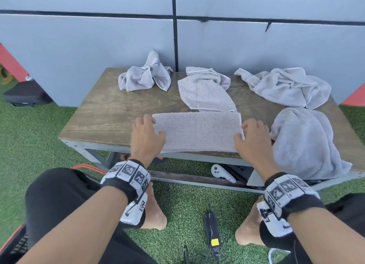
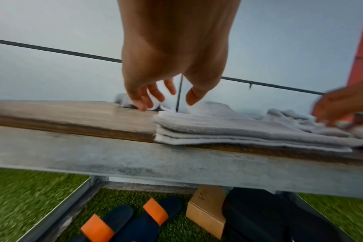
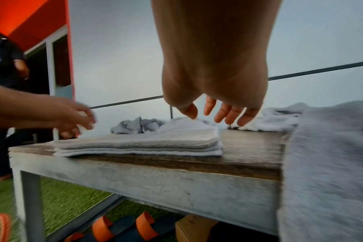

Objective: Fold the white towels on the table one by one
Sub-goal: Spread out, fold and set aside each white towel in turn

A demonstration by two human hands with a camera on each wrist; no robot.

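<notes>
A white towel (image 1: pixel 197 131) (image 2: pixel 249 131) (image 3: pixel 145 142) lies folded into a flat layered strip at the front middle of the wooden table (image 1: pixel 110 113). My left hand (image 1: pixel 152 129) (image 2: pixel 170 96) hovers at its left end, fingers spread and loose, holding nothing. At the right end, my right hand (image 1: pixel 244 132) (image 3: pixel 209 116) has straight fingers, the thumb just touching the cloth. Unfolded towels lie crumpled at the back left (image 1: pixel 144 78), back middle (image 1: pixel 205 90) and back right (image 1: pixel 286 86). Another one (image 1: pixel 304 143) hangs over the front right edge.
A grey wall stands right behind the table. Under the table are a white controller (image 1: pixel 222 173), slippers (image 2: pixel 135 217) and a cardboard box (image 2: pixel 205 211). A black power adapter (image 1: pixel 212 230) lies on the green turf by my feet. A person (image 3: pixel 6 57) stands far left.
</notes>
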